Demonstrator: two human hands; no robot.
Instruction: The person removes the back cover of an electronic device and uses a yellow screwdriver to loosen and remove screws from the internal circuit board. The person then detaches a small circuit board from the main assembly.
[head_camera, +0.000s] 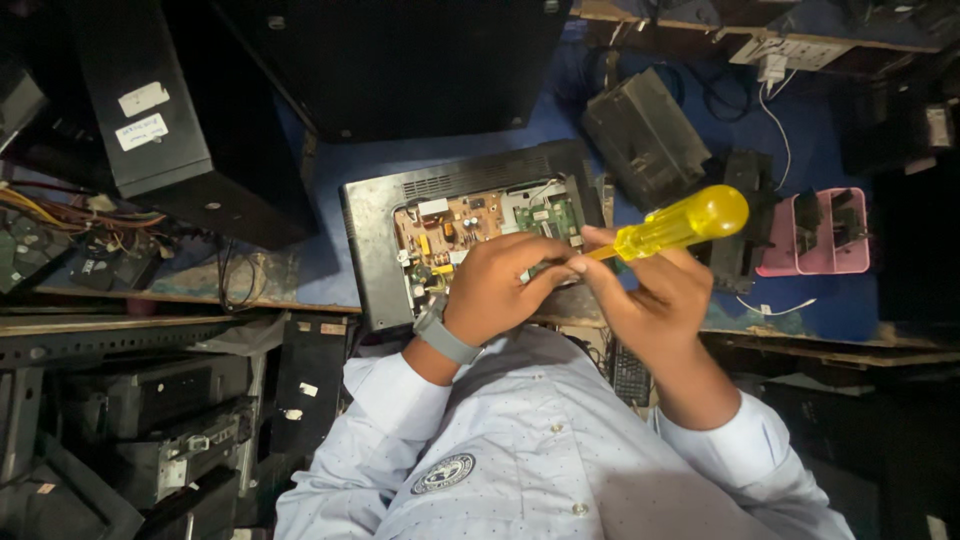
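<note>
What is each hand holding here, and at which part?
The right hand holds the yellow screwdriver near the handle's lower end. The left hand rests on the circuit board; no hold can be told.

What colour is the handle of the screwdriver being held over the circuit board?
Translucent yellow: the screwdriver handle shows clearly in the head view, held in the right hand.

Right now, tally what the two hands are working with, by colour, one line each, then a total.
Yellow: 1, the screwdriver held in the right hand
Black: 1, the open monitor casing under the left hand
Brown: 1, the power board
Green: 1, the small circuit board
Total: 4
</note>
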